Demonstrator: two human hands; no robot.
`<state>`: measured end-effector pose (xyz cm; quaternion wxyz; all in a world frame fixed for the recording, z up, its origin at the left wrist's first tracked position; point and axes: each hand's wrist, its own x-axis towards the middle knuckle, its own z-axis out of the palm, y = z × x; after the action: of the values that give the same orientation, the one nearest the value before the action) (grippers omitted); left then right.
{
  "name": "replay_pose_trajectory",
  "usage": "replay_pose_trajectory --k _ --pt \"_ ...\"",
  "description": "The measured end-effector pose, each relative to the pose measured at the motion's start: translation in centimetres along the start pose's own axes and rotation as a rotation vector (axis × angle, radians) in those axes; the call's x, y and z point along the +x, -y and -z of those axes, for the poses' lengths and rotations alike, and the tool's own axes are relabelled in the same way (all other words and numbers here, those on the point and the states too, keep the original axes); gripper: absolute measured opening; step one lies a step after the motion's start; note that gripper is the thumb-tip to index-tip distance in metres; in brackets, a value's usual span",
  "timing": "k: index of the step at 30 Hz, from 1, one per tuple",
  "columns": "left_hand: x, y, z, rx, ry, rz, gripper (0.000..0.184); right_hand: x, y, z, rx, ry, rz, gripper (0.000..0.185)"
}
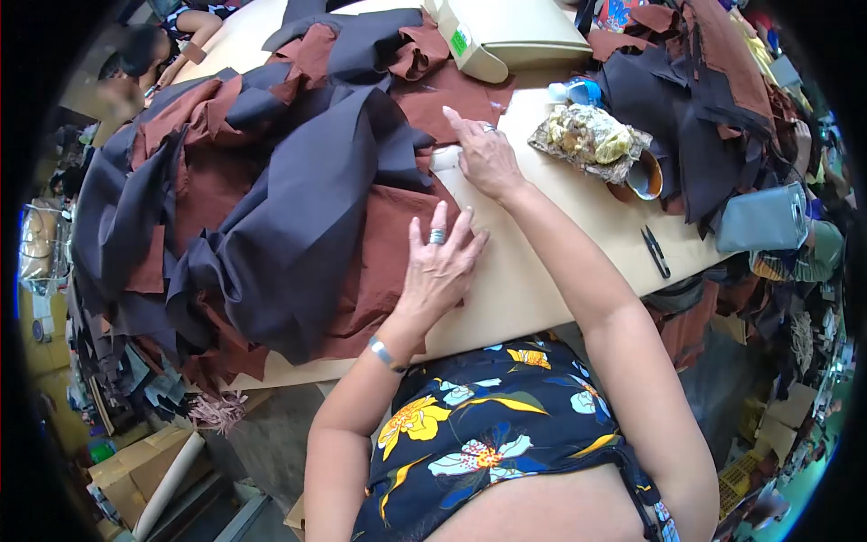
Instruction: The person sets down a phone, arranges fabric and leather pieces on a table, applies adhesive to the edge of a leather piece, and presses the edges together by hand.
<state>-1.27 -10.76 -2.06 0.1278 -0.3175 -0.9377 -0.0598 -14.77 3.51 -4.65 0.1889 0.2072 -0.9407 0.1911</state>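
Brown and dark fabric pieces lie heaped on the pale table [533,271]. My left hand [440,257] rests with fingers spread on the right edge of a brown fabric piece [388,244], holding nothing. Farther forward, my right hand [486,155] is over the table beside another brown piece [438,101], its index finger stretched out toward that cloth and the other fingers partly bent. Nothing shows in its grasp. A large dark fabric piece [298,208] lies folded and rumpled to the left of both hands.
Right of my right hand are a crumpled wrapper with yellowish contents [591,140], a round brown container [646,176] and small black snips [656,253]. A beige box [515,36] stands at the back. More fabric [668,108] is piled right; a person [144,54] is far left.
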Motion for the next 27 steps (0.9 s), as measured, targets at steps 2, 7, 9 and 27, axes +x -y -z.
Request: replay_pose_trajectory --k 2,7,9,27 --pt "0.8 0.1 -1.2 -0.059 -0.004 0.041 0.031 1.2 -0.5 -1.4 -0.103 -0.006 0.064 0.071" --pt "0.2 2.3 -1.3 -0.208 0.032 0.09 0.011 2.4 -1.3 -2.5 -0.258 0.008 0.182 0.066" --pt "-1.4 3.6 0.5 -0.256 0.053 0.127 0.011 2.7 -1.9 -1.6 -0.277 0.031 0.197 0.065" --pt "4.5 -1.4 0.8 -0.282 0.077 -0.223 0.026 -17.1 -5.7 14.2 -0.231 -0.056 -0.227 0.057"
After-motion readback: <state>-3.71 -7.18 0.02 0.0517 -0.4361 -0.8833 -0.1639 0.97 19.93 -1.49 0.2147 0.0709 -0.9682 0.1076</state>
